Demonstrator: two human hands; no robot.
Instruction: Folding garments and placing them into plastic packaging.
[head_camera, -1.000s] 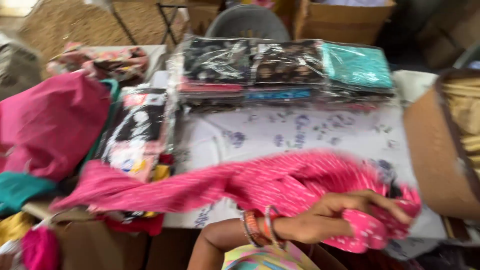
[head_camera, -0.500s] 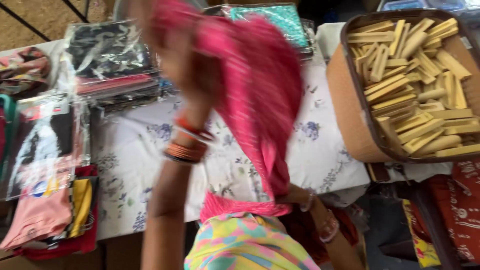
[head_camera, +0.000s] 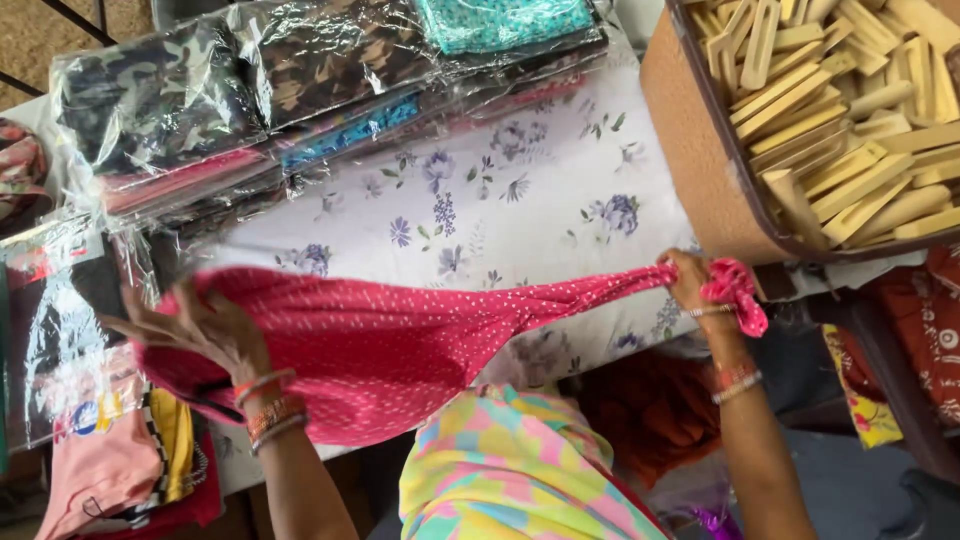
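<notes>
The pink dotted cloth hangs stretched between the two hands, just above the near edge of the bench, which is covered by a white flowered sheet; holding it at both ends keeps it taut and off the sheet, so it sags in a broad belly toward the person's lap. The left hand has its grip closed over the wide end, fingers tucked into the fabric, though how many layers it pinches is hard to tell from this angle. The right hand pinches the narrow end into a tight bunch, a tuft poking out past the knuckles. Wrapped stacks of folded fabric lie along the far side; a box of wooden pieces sits just beside the right hand.
</notes>
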